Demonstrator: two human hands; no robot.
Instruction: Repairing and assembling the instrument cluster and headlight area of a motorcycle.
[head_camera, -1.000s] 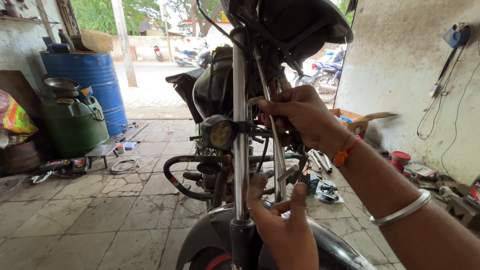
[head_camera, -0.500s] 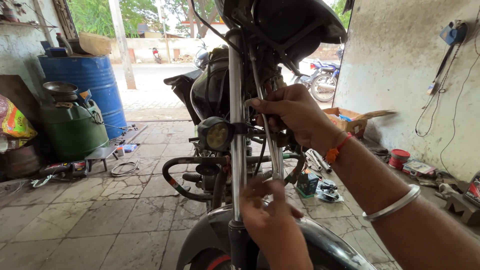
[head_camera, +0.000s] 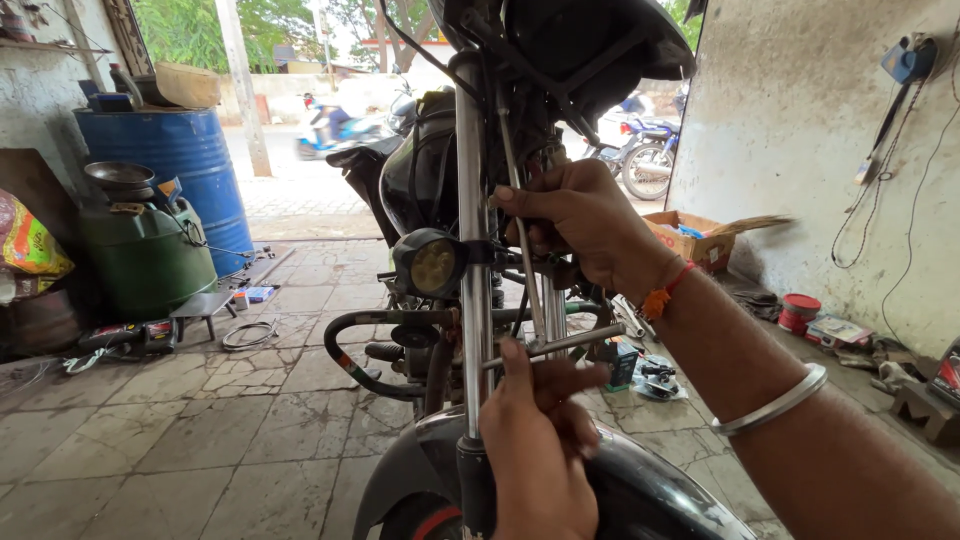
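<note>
A person's right hand (head_camera: 585, 225) is gripping, fingers closed, the long T-handled wrench (head_camera: 525, 240) beside a motorcycle's chrome fork tube (head_camera: 472, 250), while the left hand (head_camera: 540, 450) below is pinching its crossbar; a loose grip could probably let it slip off.

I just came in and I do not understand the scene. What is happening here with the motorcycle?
A person is working at the front of a motorcycle in a workshop. The left hand holds the crossbar of a T-handle wrench low between the chrome fork tubes. The right hand grips the wrench's shaft higher up, beside a small round auxiliary lamp. A blue drum stands at the left wall.
</note>
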